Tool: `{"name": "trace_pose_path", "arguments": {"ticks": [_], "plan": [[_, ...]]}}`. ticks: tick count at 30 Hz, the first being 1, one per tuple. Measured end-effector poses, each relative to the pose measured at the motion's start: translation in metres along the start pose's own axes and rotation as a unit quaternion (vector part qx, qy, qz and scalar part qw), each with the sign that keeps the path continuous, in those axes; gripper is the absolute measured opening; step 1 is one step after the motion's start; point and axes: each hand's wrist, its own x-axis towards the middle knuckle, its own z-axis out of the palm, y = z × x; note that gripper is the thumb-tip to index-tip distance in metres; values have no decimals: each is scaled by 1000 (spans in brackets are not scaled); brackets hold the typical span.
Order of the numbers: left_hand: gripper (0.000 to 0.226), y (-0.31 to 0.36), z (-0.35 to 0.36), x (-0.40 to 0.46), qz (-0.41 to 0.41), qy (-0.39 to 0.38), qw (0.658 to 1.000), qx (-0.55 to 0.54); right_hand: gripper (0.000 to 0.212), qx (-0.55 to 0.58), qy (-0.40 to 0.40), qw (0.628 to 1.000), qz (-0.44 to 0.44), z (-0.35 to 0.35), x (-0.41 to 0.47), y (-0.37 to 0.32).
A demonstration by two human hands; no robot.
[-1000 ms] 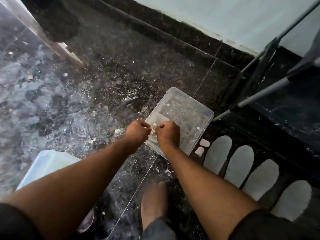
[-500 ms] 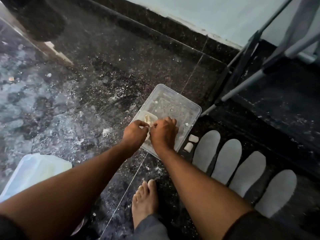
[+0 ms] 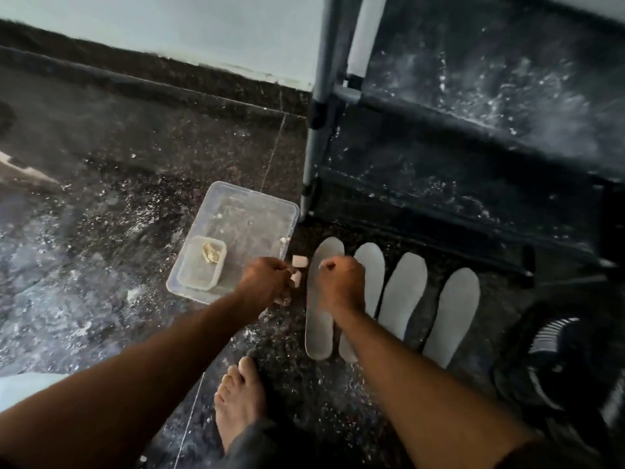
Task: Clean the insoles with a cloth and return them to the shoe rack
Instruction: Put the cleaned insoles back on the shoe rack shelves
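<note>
Single head cam, wide-angle, looks steeply down, close over floor (image 3: 101, 214) before rack (image 3: 473, 147).

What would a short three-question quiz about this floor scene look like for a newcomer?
1. How many insoles lie on the floor?
2. True or false: the clear tray sits on the shoe rack.
3. Which hand is over an insole? A) left hand B) right hand C) neither

Key
1. Four, side by side in front of the rack.
2. False; it rests on the floor, left of the rack, with a smaller tub inside.
3. B; it is over the leftmost insole.
</note>
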Motion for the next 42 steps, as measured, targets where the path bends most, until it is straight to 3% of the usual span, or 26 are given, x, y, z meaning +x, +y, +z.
{"name": "trace_pose_path", "arguments": {"ticks": [5, 8, 10, 14, 22, 33, 39, 42], "plan": [[21, -17, 47, -5, -40, -45, 998, -38, 24, -15, 24, 990, 137, -33, 2, 62], [13, -21, 61, -2, -118, -70, 988, -68, 16, -10, 26, 980, 197, -35, 2, 95], [5, -30, 69, 3, -98, -53, 993, 46, 17, -9, 21, 971, 237, -34, 0, 111], [30, -35, 84, 11, -6, -10, 958, 285, 17, -11, 2, 971, 238, -29, 7, 125], [32, -24, 105, 15, 30, 122, 946, 298, 31, -12, 35, 971, 236, -23, 14, 123], [32, -37, 122, 22, 78, 162, 898, 402, 38, -3, 46, 968, 248, -8, 17, 125], [23, -44, 117, 36, 23, 184, 953, 240, 14, 157, 82, 944, 278, -2, 21, 128], [10, -39, 101, 39, -11, 167, 977, 131, 13, 203, 76, 935, 282, -9, 22, 132]]}}
